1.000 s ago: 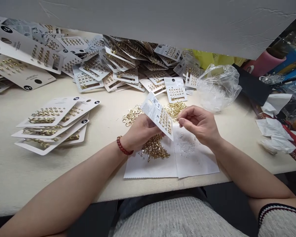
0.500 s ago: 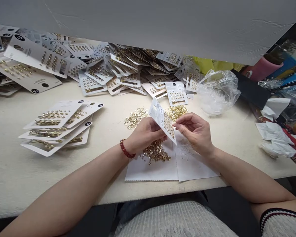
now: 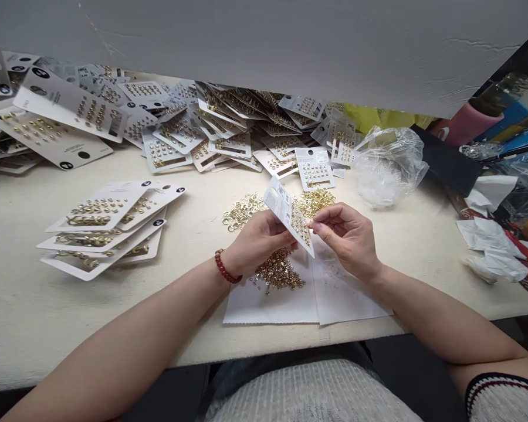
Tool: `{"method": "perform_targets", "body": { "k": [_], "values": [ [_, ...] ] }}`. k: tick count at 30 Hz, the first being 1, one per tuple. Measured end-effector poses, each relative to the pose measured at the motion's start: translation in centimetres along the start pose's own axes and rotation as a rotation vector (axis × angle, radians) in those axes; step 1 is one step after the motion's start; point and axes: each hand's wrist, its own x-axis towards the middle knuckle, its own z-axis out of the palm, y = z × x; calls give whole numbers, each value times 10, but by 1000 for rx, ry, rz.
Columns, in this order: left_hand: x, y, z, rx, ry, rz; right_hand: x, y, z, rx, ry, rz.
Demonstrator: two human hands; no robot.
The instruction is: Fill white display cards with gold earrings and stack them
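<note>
My left hand grips a white earring card tilted on edge, with rows of small gold earrings on its face. My right hand is pinched at the card's right side, fingertips touching the earrings; what it pinches is too small to make out. Under the hands lie two white paper sheets, one with a heap of small gold pieces, the other with tiny clear bits. Gold hoops are scattered on the table just beyond.
A fanned stack of filled cards lies at the left. A large heap of cards runs along the back under a grey board. A crumpled clear plastic bag and cluttered paper and bags sit at the right.
The card has tilted more on edge and my right hand has moved in from beside it until its fingertips touch the card's face. The view shifted slightly.
</note>
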Motion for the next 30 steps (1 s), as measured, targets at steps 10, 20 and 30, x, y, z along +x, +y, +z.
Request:
{"method": "perform_targets", "body": {
  "k": [10,20,30],
  "values": [
    [0,0,0,-11,-31,3,1,0,1,54,15,13],
    [1,0,-1,7,-11,-9,-1,1,1,52,18,12],
    [-1,0,1,17,13,-8,0,1,2,31,19,-4]
  ]
}}
